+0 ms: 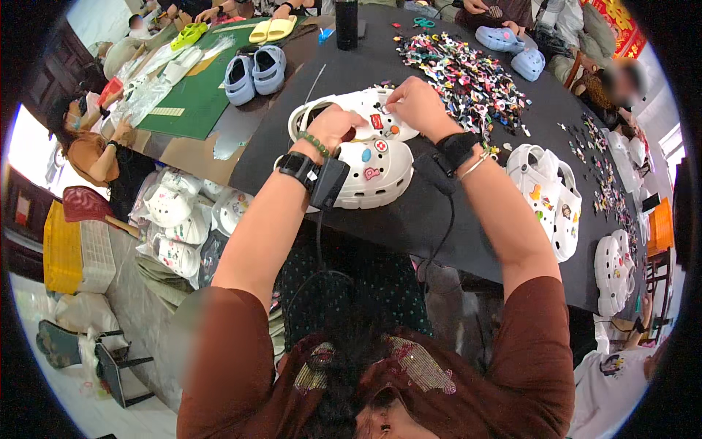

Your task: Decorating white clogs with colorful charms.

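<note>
Two white foam clogs with holes lie side by side on the black table before me. The farther clog [373,126] carries a red charm, an orange one and several more. My left hand [333,128] is closed on it by its foot opening, some fingers hidden inside. At its toe end my right hand [418,108] is pinched down against the upper; whatever sits between those fingertips is hidden. The nearer clog [376,175] has a blue charm, a pink letter-like charm and a round red-and-white one, and no finger grips it.
A wide heap of small colourful charms [468,77] spreads beyond my right hand. Decorated white clogs [541,194] stand to the right. Blue clogs [254,73] and a green cutting mat [186,110] are at the left, with a black bottle [346,25] behind. Other people sit around.
</note>
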The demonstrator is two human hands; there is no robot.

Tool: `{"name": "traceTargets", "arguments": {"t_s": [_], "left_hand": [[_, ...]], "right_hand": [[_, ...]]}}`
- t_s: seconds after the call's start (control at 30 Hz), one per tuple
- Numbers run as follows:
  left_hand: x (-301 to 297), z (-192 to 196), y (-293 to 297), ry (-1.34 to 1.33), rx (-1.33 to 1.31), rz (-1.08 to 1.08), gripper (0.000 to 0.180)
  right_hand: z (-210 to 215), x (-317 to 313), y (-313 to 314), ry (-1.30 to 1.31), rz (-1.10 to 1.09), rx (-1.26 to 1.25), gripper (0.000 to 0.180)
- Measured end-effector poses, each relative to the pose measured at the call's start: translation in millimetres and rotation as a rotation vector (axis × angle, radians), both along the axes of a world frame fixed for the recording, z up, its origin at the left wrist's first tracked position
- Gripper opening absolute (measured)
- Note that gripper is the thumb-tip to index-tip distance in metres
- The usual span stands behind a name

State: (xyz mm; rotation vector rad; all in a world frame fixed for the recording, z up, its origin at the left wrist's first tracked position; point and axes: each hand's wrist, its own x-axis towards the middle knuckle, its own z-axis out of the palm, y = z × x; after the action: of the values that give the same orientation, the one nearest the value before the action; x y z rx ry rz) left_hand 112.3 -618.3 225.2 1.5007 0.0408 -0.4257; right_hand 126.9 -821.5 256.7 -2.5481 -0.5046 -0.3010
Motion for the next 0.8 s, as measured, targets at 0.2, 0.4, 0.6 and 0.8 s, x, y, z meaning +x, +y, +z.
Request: {"name": "traceTargets", "arguments": {"t_s": [0.2,0.4,0.6,0.8], "left_hand": [[7,-16,2,-0.006,-0.094,0.052,0.018],[-2,-6,-1,0.039,-0.150,-0.003,0.022],[-7,0,-4,0.061,-0.162,0.011,0.022],[-3,-11,-2,-0.016,-0.099,-0.005,0.019]], "right_hand": [[6,17,-8,0.135,0.188,0.091,0.033],[10,29,-15,0.394,0.039,0.103,0.081],[15,25,-13,0.478,0.034,0.115,0.061],[9,33,-7,0.364,0.062,0.019,0.055]]}}
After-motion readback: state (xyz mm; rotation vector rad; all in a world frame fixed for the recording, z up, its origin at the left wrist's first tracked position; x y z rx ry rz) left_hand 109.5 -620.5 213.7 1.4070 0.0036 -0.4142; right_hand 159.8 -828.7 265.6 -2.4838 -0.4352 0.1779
